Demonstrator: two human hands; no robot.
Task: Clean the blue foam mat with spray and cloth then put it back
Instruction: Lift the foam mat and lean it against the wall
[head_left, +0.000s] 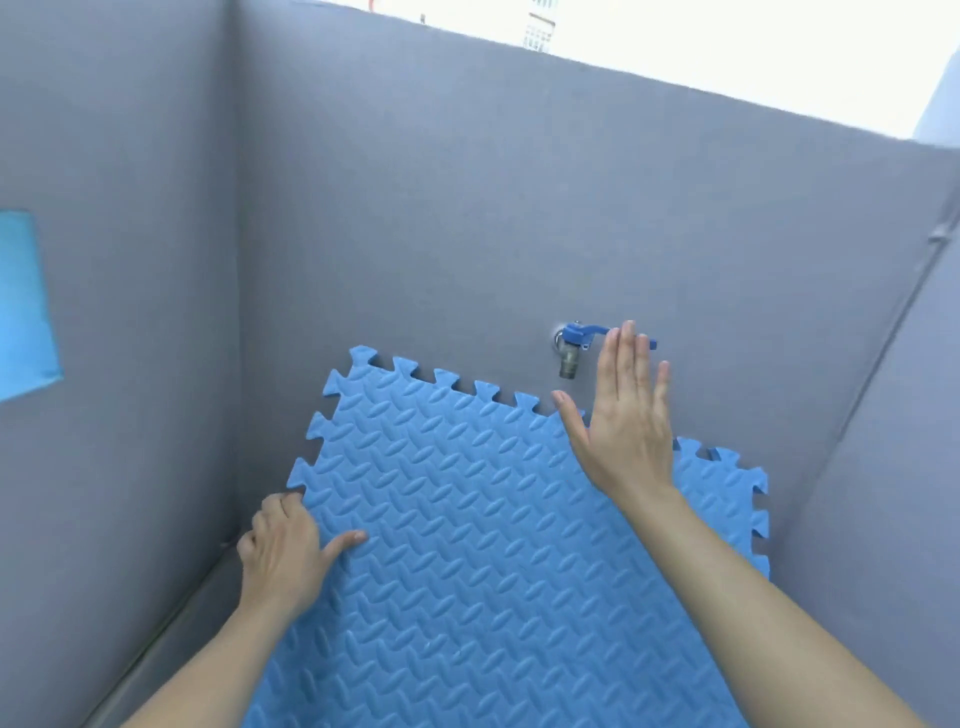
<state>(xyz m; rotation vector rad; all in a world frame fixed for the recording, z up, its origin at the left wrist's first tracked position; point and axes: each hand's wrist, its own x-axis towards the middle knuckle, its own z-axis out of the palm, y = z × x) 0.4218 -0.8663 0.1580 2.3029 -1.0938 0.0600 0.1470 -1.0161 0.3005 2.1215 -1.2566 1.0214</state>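
A blue foam mat (483, 545) with interlocking toothed edges and a raised woven-leaf texture stood tilted against a grey wall (467, 208), its upper left corner highest, its lower part running out of view at the bottom edge. The left hand (283, 551) gripped the mat's left edge low down, the thumb (345, 540) pressed flat across the textured face and the other fingers curled round behind the toothed border, closed on the foam. The right hand (621, 415) was held up flat and open in front of the mat's top edge, fingers straight and close together, thumb splayed to the left; whether the palm touched the mat or wall could not be told, and it held nothing. Its fingertips reached up across the blue lever of a metal tap (571, 353) fixed to the wall just above the mat's top edge. Both forearms were bare and came in from the bottom of the frame.

The setting was a corner enclosed by plain grey walls, a side wall (119, 260) at left meeting the back wall in a vertical seam. A light blue rectangular patch (26, 306) showed on the left wall, well apart from the mat. Another grey wall angled in at right. Above the back wall's top edge the sky was overexposed, with a pale building (540, 31) faintly visible beyond.
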